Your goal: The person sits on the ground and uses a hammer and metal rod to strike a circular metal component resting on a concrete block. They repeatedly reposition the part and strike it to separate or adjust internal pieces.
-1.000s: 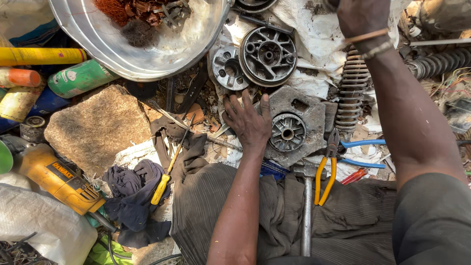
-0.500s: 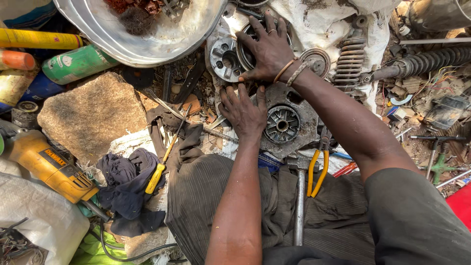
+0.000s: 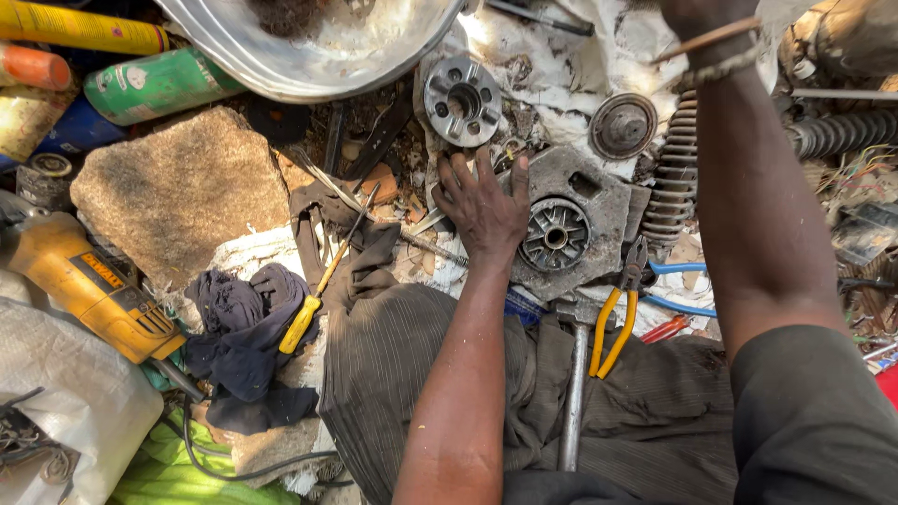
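The right hand [image 3: 697,14] is cut off by the top edge, so its fingers cannot be judged. The left hand [image 3: 486,206] lies flat, fingers spread, on the grimy grey metal housing [image 3: 585,224] beside its ribbed round hub [image 3: 555,235], just above the person's lap. The dented steel basin [image 3: 318,47] holds rusty bits, half out of view.

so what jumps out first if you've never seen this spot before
First, the left hand spread flat at centre, its palm edge against a grey metal plate that holds a round ribbed hub. The right hand reaches up out of the frame at top right, so only its wrist and arm show. Around them lie yellow-handled pliers below the plate, a yellow power tool at left and a big metal basin along the top.
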